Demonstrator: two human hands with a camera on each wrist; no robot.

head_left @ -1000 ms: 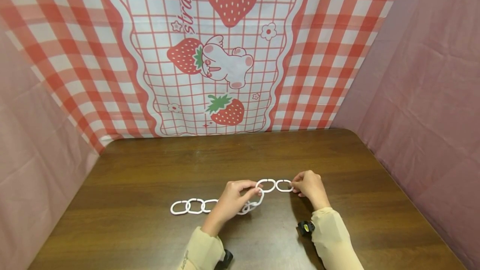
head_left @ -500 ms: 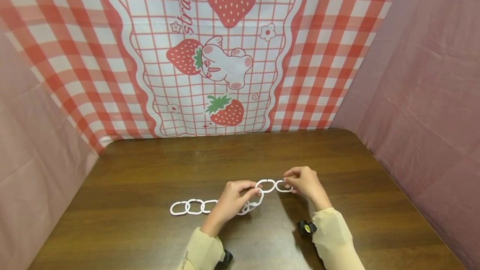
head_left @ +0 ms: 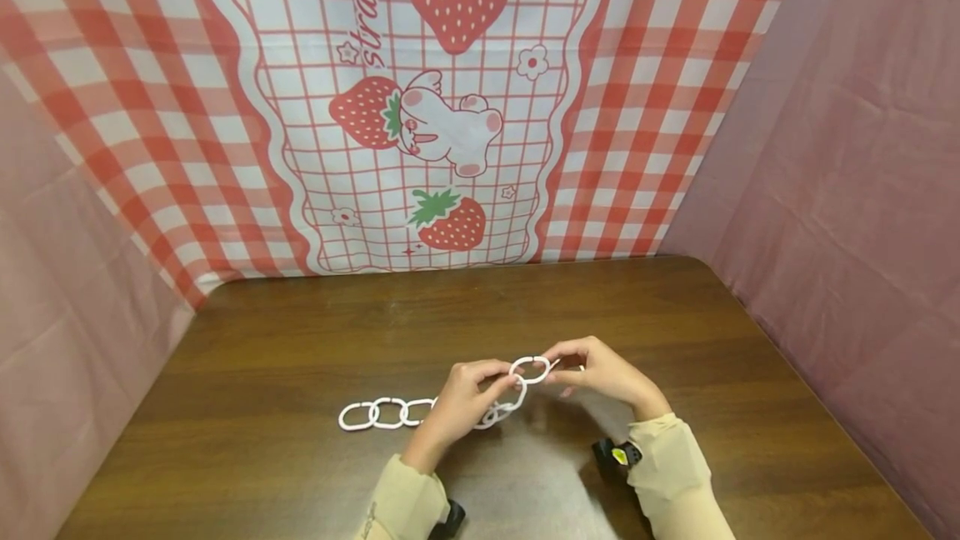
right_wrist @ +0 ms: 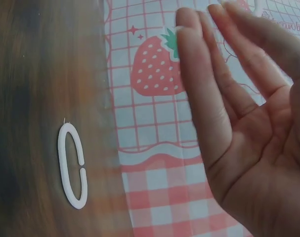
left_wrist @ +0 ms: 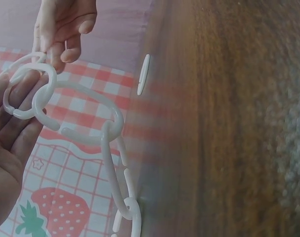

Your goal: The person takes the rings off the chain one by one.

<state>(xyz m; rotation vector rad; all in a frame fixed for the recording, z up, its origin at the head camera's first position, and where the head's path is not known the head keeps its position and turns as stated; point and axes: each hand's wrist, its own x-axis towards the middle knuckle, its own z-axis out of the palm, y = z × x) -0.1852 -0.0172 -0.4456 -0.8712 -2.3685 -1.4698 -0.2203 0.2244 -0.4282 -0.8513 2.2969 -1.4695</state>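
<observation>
My left hand grips a white plastic chain near its right-hand end. The end link sticks up past the left thumb and forefinger. My right hand pinches the far side of this link, as the left wrist view shows with the right fingers at its edge. On the table beneath the right hand lies a loose oval link, its gap facing the cloth; in the head view those fingers hide most of it. More of the chain sags below the left hand, and its left part lies flat on the wood.
The brown wooden table has rounded far corners. Behind it hangs a red and white checked cloth with strawberry prints. Pink curtains close off both sides.
My right hand has left the loose link, which stays on the table, and moved left to the chain's end link. The left hand keeps its place and grip.
</observation>
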